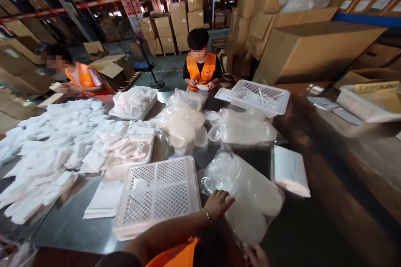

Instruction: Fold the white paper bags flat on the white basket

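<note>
Big clear bag (pixel 250 194) lies near, right of white tray (pixel 156 194). Left hand (pixel 217 203) rests on bag's left edge, fingers spread flat, gripping nothing. Right hand (pixel 257 255) low at near edge, just under bag, mostly cut off; cannot tell if open or closed. Bag holds stacked see-through lids. Tray sits upside down, touching bag. Far basket (pixel 260 96) holds small white bits. Two people in orange vests sit at far side.

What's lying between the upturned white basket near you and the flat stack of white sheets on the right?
In the head view, a big clear bag of lids fills that stretch between basket and sheets; the left hand rests on it.
</note>
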Motion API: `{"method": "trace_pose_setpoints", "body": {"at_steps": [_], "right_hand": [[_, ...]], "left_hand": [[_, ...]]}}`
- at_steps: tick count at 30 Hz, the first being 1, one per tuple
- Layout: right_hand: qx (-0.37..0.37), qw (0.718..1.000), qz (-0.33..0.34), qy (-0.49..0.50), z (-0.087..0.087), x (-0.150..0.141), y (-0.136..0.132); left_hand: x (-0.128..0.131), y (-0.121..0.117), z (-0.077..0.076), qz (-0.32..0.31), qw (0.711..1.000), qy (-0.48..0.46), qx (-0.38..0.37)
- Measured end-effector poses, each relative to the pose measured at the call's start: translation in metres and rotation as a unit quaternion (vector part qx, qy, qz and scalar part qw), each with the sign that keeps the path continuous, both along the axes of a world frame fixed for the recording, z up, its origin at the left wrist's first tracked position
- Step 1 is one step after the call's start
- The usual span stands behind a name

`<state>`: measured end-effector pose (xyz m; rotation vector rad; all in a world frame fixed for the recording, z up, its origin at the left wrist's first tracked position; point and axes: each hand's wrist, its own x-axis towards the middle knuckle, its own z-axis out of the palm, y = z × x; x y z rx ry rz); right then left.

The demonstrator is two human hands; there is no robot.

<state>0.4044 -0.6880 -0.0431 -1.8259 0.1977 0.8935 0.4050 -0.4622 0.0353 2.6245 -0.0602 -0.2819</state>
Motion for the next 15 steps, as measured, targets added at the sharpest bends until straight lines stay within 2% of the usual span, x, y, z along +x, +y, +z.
{"method": "trace_pose_setpoints", "body": {"at_steps": [1,3,4,5,6,8,12,15], "right_hand": [[0.000,1.000,0.015,-0.026,0.004,0.002,0.004],[-0.012,0.983,0.079,-0.163,0.018,0.012,0.015],[-0.020,0.960,0.118,-0.254,0.027,0.020,0.024],[-0.032,0.923,0.155,-0.352,0.037,0.031,0.036],[-0.035,0.894,0.175,-0.411,0.044,0.044,0.049],[-0.032,0.860,0.202,-0.467,0.053,0.075,0.082],[-0.034,0.805,0.266,-0.529,0.044,0.138,0.152],[-0.057,0.777,0.300,-0.551,0.033,0.168,0.189]], "left_hand": [[0.000,0.003,-0.001,0.004,1.000,-0.006,0.000],[0.003,0.009,-0.002,0.011,1.000,-0.013,-0.008],[0.006,0.012,-0.001,0.014,1.000,-0.018,-0.016],[0.009,0.015,-0.001,0.024,0.999,-0.025,-0.023],[0.014,0.019,0.000,0.050,0.998,-0.032,-0.026],[0.029,0.028,0.003,0.138,0.989,-0.048,-0.020],[0.065,0.050,0.002,0.353,0.935,-0.040,0.015],[0.085,0.068,-0.006,0.411,0.911,-0.041,0.008]]}}
